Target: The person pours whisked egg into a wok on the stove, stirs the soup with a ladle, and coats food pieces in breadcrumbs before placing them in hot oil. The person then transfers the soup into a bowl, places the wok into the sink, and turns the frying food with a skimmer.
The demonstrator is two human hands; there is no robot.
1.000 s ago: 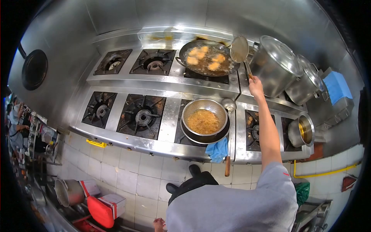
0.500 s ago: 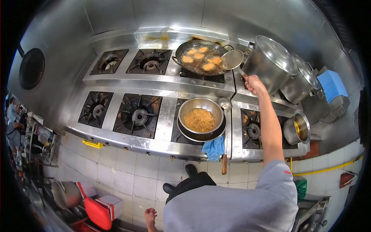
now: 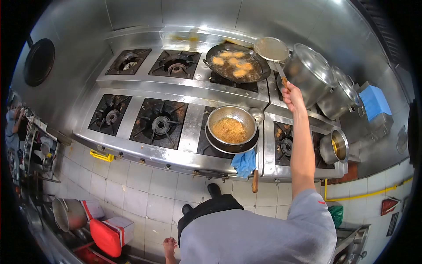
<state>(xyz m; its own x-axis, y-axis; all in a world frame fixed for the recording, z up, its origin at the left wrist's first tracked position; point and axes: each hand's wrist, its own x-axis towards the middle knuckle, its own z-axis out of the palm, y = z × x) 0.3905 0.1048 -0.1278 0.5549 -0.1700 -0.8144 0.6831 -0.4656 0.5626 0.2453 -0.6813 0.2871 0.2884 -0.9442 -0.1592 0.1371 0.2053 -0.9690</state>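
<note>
My right hand (image 3: 293, 94) is closed around the wooden handle of a round mesh strainer (image 3: 271, 48), raised over the wok's right rim near the back wall. In the black wok (image 3: 266, 72), several golden fried pieces (image 3: 239, 67) sit in bubbling oil. On a front burner, a metal bowl (image 3: 252, 125) of browned, crumbly food (image 3: 229, 130) rests in a dark pan. Close to its right edge lies a ladle (image 3: 257, 114) with a wooden handle. My left hand (image 3: 170, 244) hangs low beside my body, fingers curled, with nothing visible in them.
Large lidded pots (image 3: 303, 75) stand right of the wok. A blue cloth (image 3: 244, 163) drapes over the stove's front edge. Several burners (image 3: 160, 126) extend leftward. At right front is a pot (image 3: 327, 149) with yellow liquid. A red stool (image 3: 105, 237) and boxes are on the floor behind left.
My right hand has lifted the strainer up and back, from the wok's right side to above its rim. My left hand stays low. The view has shifted slightly.
</note>
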